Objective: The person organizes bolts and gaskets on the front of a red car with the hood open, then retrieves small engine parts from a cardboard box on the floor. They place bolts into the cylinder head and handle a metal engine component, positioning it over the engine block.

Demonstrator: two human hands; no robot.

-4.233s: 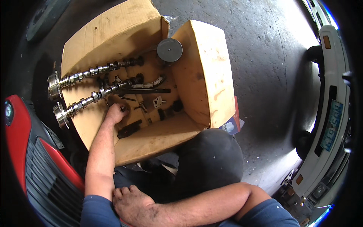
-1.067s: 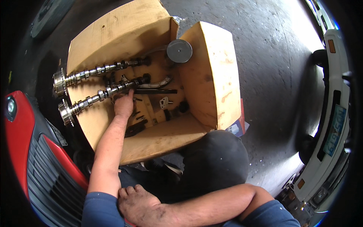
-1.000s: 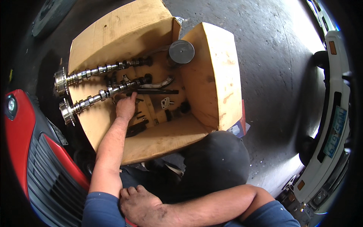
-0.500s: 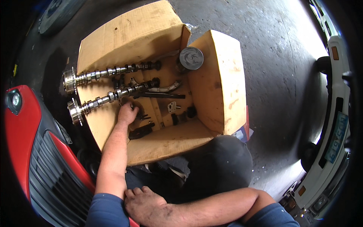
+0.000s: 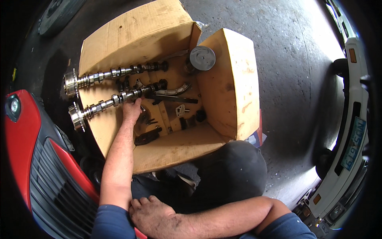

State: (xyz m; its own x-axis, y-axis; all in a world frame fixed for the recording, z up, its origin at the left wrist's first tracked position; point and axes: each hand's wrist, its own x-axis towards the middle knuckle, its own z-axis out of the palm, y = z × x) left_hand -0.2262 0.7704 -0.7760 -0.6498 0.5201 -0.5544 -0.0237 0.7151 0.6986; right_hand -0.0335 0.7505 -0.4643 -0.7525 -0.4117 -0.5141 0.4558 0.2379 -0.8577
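Two metal camshafts with toothed sprockets lie across the left side of an open cardboard box (image 5: 175, 153): the upper camshaft (image 5: 115, 72) and the lower camshaft (image 5: 104, 104). My left hand (image 5: 131, 110) reaches into the box, its fingertips hidden at the lower camshaft's near side. A small shiny piece (image 5: 143, 108) shows beside its thumb; whether the hand grips anything is unclear. Crossed over my left arm, my right hand (image 5: 153, 215) rests by the elbow, fingers lying loosely and holding nothing. Near the left hand lie small dark bolts (image 5: 151, 121) and a dark part (image 5: 147, 137).
Inside the box are a grey-topped cylinder (image 5: 202, 58), a curved guide (image 5: 175, 91), a long dark bar (image 5: 175, 98) and a small metal plate (image 5: 181, 110). A red car front (image 5: 24, 115) stands left, a white vehicle (image 5: 338, 159) right. My knee (image 5: 234, 167) is against the box.
My left hand has moved slightly farther, up to the lower camshaft, uncovering the small bolts below. The view has shifted a little. My right hand stays on my left arm.
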